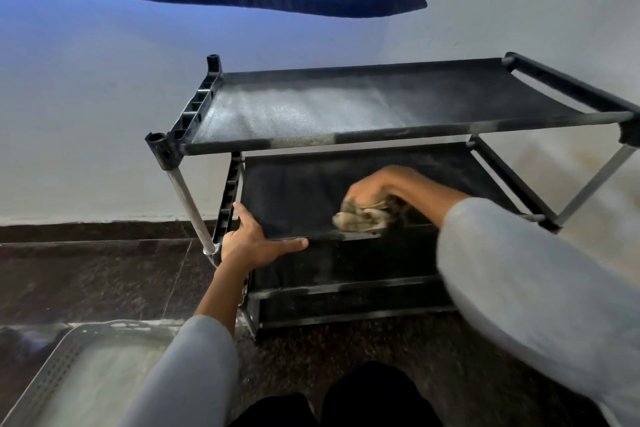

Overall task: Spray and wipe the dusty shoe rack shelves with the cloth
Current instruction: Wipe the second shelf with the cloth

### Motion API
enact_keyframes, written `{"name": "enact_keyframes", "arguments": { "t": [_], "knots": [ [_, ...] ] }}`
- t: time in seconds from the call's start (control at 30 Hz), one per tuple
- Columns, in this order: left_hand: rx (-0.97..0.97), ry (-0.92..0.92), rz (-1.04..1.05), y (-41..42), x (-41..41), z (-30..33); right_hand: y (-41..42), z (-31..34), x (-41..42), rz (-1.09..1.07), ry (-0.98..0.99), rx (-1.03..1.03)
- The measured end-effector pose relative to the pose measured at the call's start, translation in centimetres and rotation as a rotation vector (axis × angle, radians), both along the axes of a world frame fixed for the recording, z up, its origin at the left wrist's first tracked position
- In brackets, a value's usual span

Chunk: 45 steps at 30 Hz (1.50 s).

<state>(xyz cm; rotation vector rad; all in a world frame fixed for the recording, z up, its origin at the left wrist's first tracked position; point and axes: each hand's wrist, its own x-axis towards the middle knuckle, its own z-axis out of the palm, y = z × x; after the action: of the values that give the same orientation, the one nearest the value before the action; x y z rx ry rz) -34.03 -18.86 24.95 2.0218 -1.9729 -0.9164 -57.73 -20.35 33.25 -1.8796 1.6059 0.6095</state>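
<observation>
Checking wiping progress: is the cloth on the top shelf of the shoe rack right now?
No, the right hand presses the cloth on the second shelf, below the dusty top shelf.

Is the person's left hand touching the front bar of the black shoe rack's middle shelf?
Touching. The head view shows the left hand on the middle shelf's front bar, with the thumb lying along the bar.
</observation>
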Motion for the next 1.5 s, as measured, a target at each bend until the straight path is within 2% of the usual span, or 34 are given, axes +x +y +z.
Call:
{"name": "enact_keyframes", "arguments": {
  "t": [0.13, 0.2, 0.3, 0.37, 0.43, 0.5, 0.57, 0.67, 0.8, 0.9, 1.0, 1.13, 1.3, 1.43, 1.5],
  "knots": [
    [-0.004, 0.0, 0.0, 0.1, -0.2, 0.1, 2.8, 0.2, -7.5, -0.199, -0.027, -0.022],
    [-0.004, 0.003, 0.008, 0.2, -0.1, 0.1, 3.1, 0.5, -7.9, -0.255, -0.047, -0.044],
    [-0.005, 0.007, 0.014, 0.2, 0.0, 0.2, 3.7, 1.5, -7.8, -0.429, -0.025, -0.196],
    [-0.009, 0.01, 0.01, 0.2, 0.0, 0.1, 4.7, 1.8, -8.0, -0.492, -0.039, -0.134],
    [-0.012, 0.008, 0.003, 0.2, -0.1, 0.1, 6.1, 1.1, -7.6, -0.354, -0.045, -0.074],
    [-0.016, 0.004, 0.002, 0.2, -0.1, 0.0, 7.1, -0.4, -7.0, -0.238, 0.012, -0.264],
    [-0.027, -0.005, 0.004, 0.2, 0.0, -0.1, 6.7, -1.5, -6.7, -0.272, -0.037, -0.429],
    [-0.046, -0.017, -0.001, 0.1, 0.0, -0.2, 5.0, -1.6, -4.2, -0.283, -0.166, -0.358],
    [-0.057, -0.049, -0.008, 0.1, 0.1, -0.3, 2.1, -2.1, 3.4, -0.092, -0.329, -0.305],
    [-0.041, -0.041, -0.01, 0.2, 0.2, -0.1, 0.8, -2.6, 4.9, -0.09, -0.299, -0.263],
    [-0.025, -0.02, -0.016, 0.3, 0.2, 0.0, 1.8, -2.4, -0.6, -0.123, -0.192, -0.25],
    [-0.034, -0.026, -0.025, 0.4, -0.3, 0.0, 4.7, -0.7, -7.3, -0.28, -0.033, -0.215],
    [-0.033, -0.046, -0.019, 0.1, 0.2, -0.2, 4.2, -1.0, -3.3, -0.201, -0.092, -0.283],
    [-0.037, -0.068, -0.021, 0.3, 0.1, 0.0, 3.0, -0.6, 1.3, -0.103, 0.004, -0.377],
    [-0.041, -0.075, -0.022, 0.6, 0.0, 0.3, 2.8, -1.1, 3.9, -0.128, -0.102, -0.391]
  ]
}}
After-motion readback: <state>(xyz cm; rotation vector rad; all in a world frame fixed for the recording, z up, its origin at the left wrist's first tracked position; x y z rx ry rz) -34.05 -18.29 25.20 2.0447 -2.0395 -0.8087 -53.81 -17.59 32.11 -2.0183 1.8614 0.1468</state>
